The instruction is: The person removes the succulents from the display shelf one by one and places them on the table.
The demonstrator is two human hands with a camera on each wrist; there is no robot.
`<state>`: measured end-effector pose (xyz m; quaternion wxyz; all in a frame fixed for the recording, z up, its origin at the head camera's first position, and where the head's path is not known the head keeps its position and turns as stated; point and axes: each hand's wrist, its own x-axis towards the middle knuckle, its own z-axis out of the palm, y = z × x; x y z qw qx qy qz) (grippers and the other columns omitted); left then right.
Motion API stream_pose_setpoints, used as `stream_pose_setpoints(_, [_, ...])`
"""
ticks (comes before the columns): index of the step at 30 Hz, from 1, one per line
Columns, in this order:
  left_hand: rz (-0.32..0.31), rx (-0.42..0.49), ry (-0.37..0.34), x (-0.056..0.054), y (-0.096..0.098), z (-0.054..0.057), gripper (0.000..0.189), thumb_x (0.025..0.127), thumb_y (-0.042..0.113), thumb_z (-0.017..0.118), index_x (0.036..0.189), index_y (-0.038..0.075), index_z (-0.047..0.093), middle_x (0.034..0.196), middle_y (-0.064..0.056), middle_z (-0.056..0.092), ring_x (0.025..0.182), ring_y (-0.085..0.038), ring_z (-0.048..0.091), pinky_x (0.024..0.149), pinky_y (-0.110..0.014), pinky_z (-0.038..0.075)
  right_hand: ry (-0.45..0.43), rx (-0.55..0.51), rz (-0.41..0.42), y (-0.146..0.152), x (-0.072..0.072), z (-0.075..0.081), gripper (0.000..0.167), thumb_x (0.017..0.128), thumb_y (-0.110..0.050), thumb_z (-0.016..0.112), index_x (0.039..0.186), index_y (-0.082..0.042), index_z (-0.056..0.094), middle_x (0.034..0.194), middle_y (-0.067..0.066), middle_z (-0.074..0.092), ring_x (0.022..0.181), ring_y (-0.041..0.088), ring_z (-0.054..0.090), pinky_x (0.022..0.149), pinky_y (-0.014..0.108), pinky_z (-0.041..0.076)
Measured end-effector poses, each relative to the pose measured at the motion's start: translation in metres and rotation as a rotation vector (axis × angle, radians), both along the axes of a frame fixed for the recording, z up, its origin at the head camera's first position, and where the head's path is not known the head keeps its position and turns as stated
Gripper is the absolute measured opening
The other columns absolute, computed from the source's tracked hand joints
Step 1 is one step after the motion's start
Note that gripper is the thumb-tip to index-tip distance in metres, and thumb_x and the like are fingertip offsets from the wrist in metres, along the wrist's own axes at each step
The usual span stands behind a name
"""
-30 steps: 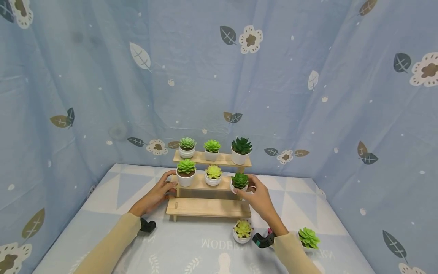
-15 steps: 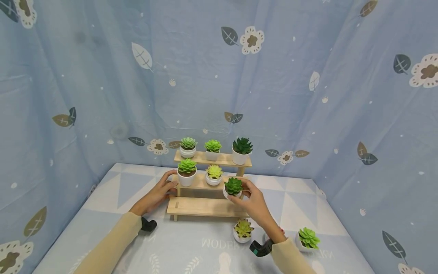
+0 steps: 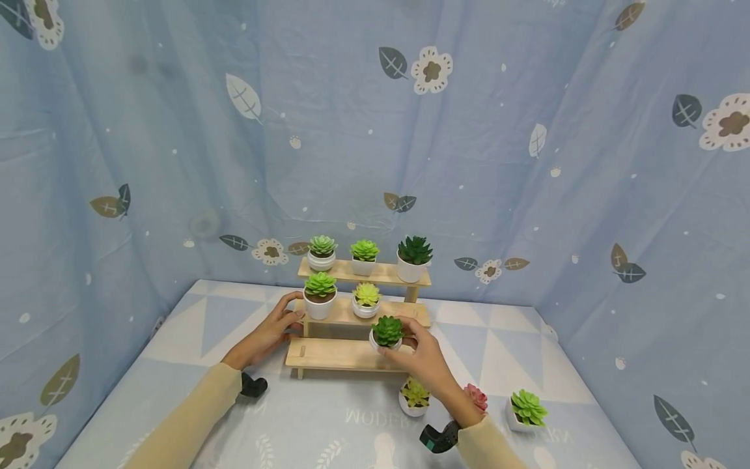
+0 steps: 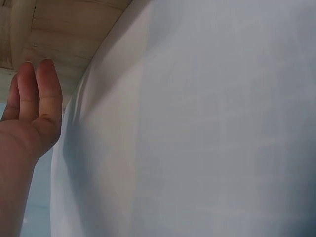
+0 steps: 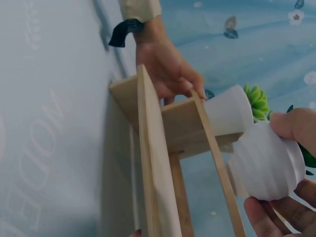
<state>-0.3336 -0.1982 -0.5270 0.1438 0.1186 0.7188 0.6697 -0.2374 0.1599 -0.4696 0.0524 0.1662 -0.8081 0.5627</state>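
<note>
In the head view, my right hand [image 3: 426, 355] holds a small dark green potted succulent [image 3: 387, 331] above the bottom shelf of a three-tier wooden plant stand [image 3: 336, 354]. The right wrist view shows its white ribbed pot [image 5: 269, 160] pinched between thumb and fingers, clear of the shelves. My left hand [image 3: 271, 333] grips the left end of the middle shelf, beside a potted green succulent [image 3: 319, 286]. Three of its fingers [image 4: 48, 91] reach along the wood in the left wrist view. A yellow-green succulent [image 3: 366, 295] sits at the middle of that shelf.
Several potted succulents line the top shelf, a dark green one [image 3: 414, 251] at its right end. On the table in front stand a yellowish succulent [image 3: 415, 393], a pink one [image 3: 476, 396] partly behind my right forearm, and a bright green one [image 3: 527, 409]. A patterned curtain [image 3: 375, 130] hangs behind.
My right hand has carried the dark green succulent from the right end of the middle shelf leftward and toward me, above the bottom shelf. My left hand keeps its place.
</note>
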Motion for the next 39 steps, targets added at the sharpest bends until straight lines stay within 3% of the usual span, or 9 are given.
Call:
stream_pose_setpoints(11, [-0.009, -0.003, 0.004, 0.001, 0.000, -0.001, 0.057, 0.108, 0.045, 0.053, 0.155, 0.034, 0.023, 0.134, -0.022, 0.040, 0.112, -0.037, 0.053, 0.091, -0.043, 0.048, -0.032, -0.004, -0.005, -0.018, 0.020, 0.012, 0.060, 0.086, -0.007, 0.085, 0.139, -0.004, 0.057, 0.124, 0.009, 0.062, 0.116, 0.027, 0.061, 0.100, 0.041, 0.051])
stream_pose_setpoints(20, [-0.007, -0.003, 0.015, 0.001, 0.000, -0.001, 0.057, 0.107, 0.046, 0.054, 0.154, 0.033, 0.023, 0.133, -0.023, 0.041, 0.112, -0.038, 0.053, 0.092, -0.044, 0.048, -0.043, 0.006, 0.030, -0.020, 0.018, -0.006, 0.060, 0.086, -0.022, 0.088, 0.138, -0.015, 0.059, 0.123, 0.005, 0.062, 0.115, 0.020, 0.059, 0.099, 0.035, 0.051])
stream_pose_setpoints(39, [0.007, -0.029, 0.015, 0.000, -0.001, 0.001, 0.057, 0.107, 0.045, 0.055, 0.154, 0.034, 0.024, 0.129, -0.021, 0.045, 0.112, -0.038, 0.054, 0.091, -0.045, 0.049, -0.089, -0.005, 0.088, -0.029, 0.027, -0.024, 0.062, 0.086, -0.033, 0.087, 0.139, -0.017, 0.059, 0.121, 0.006, 0.062, 0.107, 0.019, 0.068, 0.093, 0.033, 0.055])
